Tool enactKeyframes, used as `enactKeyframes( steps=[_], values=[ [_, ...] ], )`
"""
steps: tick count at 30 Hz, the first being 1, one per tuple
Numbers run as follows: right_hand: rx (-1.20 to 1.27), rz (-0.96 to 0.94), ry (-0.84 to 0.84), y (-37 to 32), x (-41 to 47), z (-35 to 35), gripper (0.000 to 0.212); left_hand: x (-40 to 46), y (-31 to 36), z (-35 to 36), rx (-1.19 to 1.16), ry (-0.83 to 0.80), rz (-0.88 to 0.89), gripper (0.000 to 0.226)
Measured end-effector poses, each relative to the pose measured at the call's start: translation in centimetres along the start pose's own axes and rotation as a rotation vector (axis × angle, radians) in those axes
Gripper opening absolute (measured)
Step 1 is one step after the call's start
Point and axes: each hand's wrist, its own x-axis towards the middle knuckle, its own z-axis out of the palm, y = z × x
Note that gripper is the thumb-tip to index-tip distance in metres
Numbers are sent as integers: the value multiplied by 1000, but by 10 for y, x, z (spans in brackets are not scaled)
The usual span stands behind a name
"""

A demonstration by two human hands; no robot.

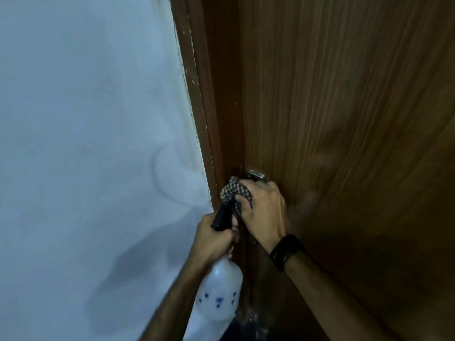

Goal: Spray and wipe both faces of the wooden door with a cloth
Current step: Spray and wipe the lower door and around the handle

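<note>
Right hand (263, 207) fingers clamp checked cloth (236, 193), soft and bunchable, just below door handle (257, 175). Left hand (214, 238) fingers wrap spray bottle (219, 289) neck; looks light.

A pale blue-grey wall (86, 143) filled the left side, faintly smudged, with a curved mark near its right edge. A brown wooden door frame (197, 94) ran beside it, its paint chipped. A black wristband (286, 251) circled a wrist
</note>
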Motion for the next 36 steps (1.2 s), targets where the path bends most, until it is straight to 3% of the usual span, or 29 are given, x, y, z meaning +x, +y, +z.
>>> enactKeyframes(
  steps=[3,6,11,16,20,29,33,36],
  values=[
    [167,165,211,-18,18,-7,28,-11,18,-4,4,4,-45,24],
    [181,170,306,-28,25,-2,28,-12,40,-9,-41,0,-13,28],
    [-1,75,-14,-14,2,-19,33,0,45,-25,8,-26,28,24],
    [-109,340,178,-6,-44,-59,34,-6,54,-35,-14,-140,-29,29],
    [-187,366,-104,-14,-34,-40,40,-4,54,-38,-11,-164,-55,34],
    [-324,390,-197,-26,-34,-54,36,-3,48,-43,5,-276,-145,29],
    [-190,577,51,-14,-49,-76,26,-6,49,-30,52,-363,-206,26],
    [-109,566,250,-18,-49,-81,28,-5,50,-16,106,-469,-254,23]
  ],
)
